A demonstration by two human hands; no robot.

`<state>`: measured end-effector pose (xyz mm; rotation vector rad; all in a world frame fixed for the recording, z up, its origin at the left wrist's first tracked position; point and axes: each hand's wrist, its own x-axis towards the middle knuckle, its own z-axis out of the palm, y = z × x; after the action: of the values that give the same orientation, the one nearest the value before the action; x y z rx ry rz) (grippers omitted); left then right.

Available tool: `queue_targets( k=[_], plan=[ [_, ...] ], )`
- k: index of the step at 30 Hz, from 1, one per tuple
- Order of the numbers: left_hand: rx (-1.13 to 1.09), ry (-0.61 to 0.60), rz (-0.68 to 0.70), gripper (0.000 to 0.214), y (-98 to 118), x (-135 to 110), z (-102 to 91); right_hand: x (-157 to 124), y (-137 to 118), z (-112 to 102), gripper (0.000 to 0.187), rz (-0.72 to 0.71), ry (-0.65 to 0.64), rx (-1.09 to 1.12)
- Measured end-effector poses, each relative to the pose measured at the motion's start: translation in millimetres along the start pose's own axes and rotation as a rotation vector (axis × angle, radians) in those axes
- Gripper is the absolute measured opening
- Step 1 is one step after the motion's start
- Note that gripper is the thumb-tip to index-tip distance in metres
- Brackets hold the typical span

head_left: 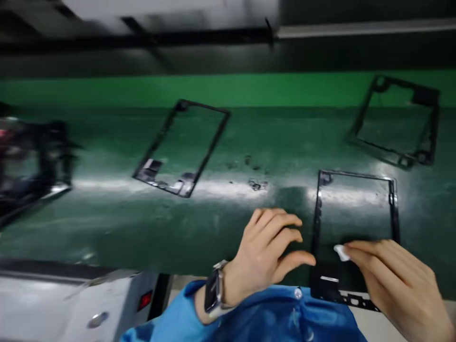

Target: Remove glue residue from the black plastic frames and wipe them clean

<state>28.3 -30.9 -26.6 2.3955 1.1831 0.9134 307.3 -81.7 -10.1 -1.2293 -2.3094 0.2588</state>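
A black rectangular plastic frame (316, 223) lies at the near edge of the green work surface, its lower end close to my body. My right hand (399, 280) is over its right side, thumb and fingertips pinched on a small white wad (342, 252) that looks like cloth or tissue. To the left of the frame, my left hand (267, 247) hovers with curled, parted fingers and nothing in it. Its thumb tip comes close to the frame's left side. A watch is on the left wrist.
Another black frame (210, 164) lies left of centre, and one more (435, 126) at the far right. Small dark bits (257, 185) lie between them. A blurred pile of black parts (39, 161) is at the left edge. A pale metal box (103, 304) stands below the surface.
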Motion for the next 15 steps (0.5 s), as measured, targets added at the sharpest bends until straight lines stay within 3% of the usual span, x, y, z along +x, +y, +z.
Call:
queue_targets(
  k=[2,6,15],
  plan=[
    [0.001,-0.127,0.048,0.045,0,7,-5.6,-2,-5,3,0.041,0.042,-0.052,0.026],
    [0.117,-0.381,0.169,0.078,2,15,-5.1,9,-17,11,0.042,0.048,-0.034,0.075],
    [0.136,-0.428,0.156,0.078,3,16,-2.5,19,-26,17,0.022,-0.033,-0.028,0.106]
  ],
)
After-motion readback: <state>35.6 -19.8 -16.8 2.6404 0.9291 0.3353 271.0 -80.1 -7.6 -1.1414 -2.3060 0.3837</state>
